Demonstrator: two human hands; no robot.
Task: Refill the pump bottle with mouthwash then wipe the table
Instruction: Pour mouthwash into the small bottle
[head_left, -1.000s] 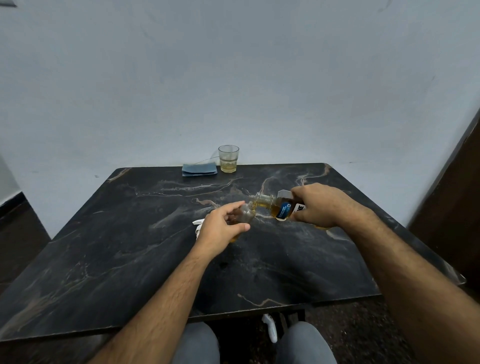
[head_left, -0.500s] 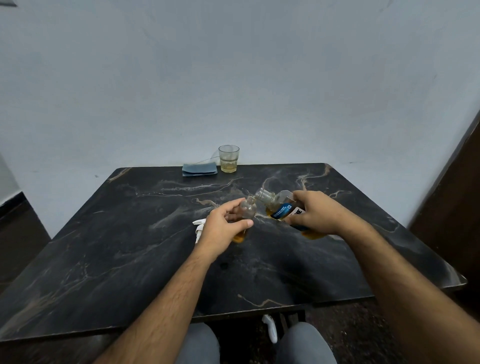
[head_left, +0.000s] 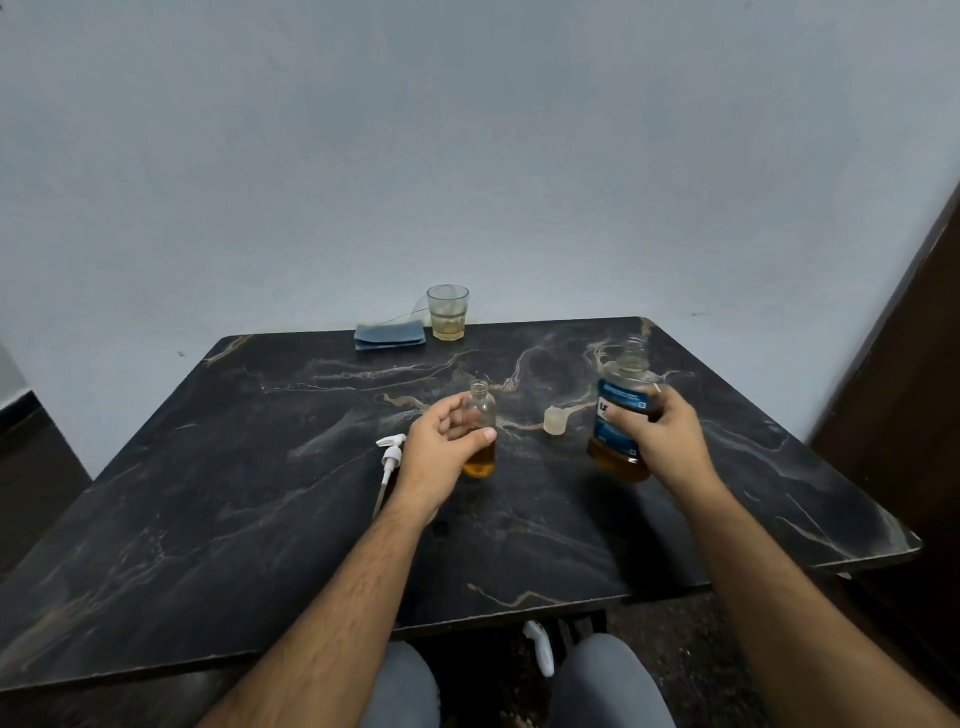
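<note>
A small clear pump bottle (head_left: 481, 413) stands upright on the black marble table (head_left: 260, 493), uncapped, with amber mouthwash in its lower part. My left hand (head_left: 439, 452) is wrapped around its left side. My right hand (head_left: 660, 436) grips the larger mouthwash bottle (head_left: 621, 415), blue-labelled and open-necked, held upright to the right, apart from the small bottle. The white pump head (head_left: 389, 460) with its tube lies on the table beside my left wrist. The mouthwash bottle's clear cap (head_left: 555, 420) lies between the two bottles.
A folded blue cloth (head_left: 389, 335) and a glass (head_left: 448, 312) with pale liquid sit at the table's far edge by the wall. A dark door stands at the right. My knees are under the near edge.
My right hand has swung the mouthwash bottle from tilted over the small bottle's mouth to upright and moved it away to the right. The left hand stays on the small bottle.
</note>
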